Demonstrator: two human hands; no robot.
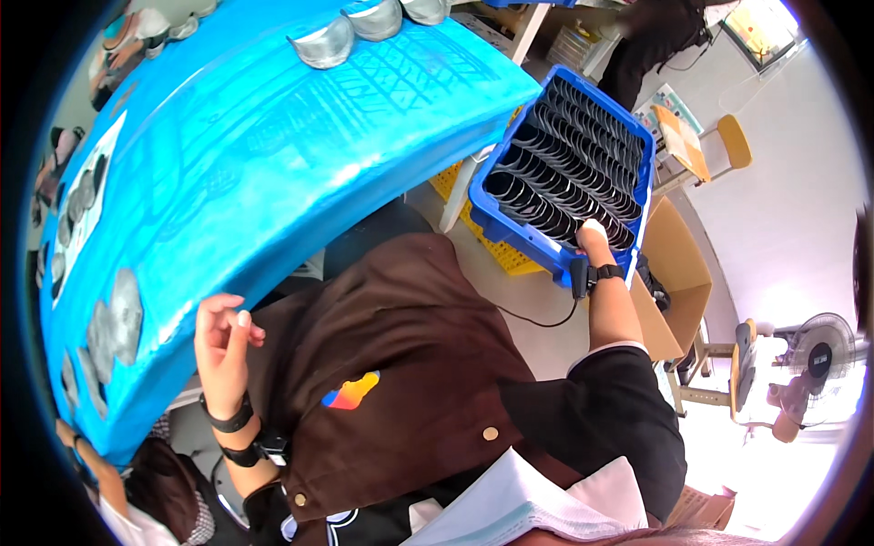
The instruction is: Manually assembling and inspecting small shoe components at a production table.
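Note:
Over at the right, my right hand (593, 238) reaches into a blue plastic crate (519, 238), at its near edge. Rows of thin, dark curved pieces (574, 150) are stacked inside the crate. The fingers of that hand are curled down among the pieces, and their tips are hidden, so what they grip does not show. My left hand (225, 338) hangs in the air beside the front edge of the blue-covered table (273, 182). Its fingers are loosely bent and apart, with nothing in them.
Grey curved pieces (326, 45) lie along the table's far edge, and flat grey pieces (116, 314) at its left end. A yellow crate (499, 247) is under the blue one. An open cardboard box (678, 264) and a fan (819, 355) stand right. Other people are nearby.

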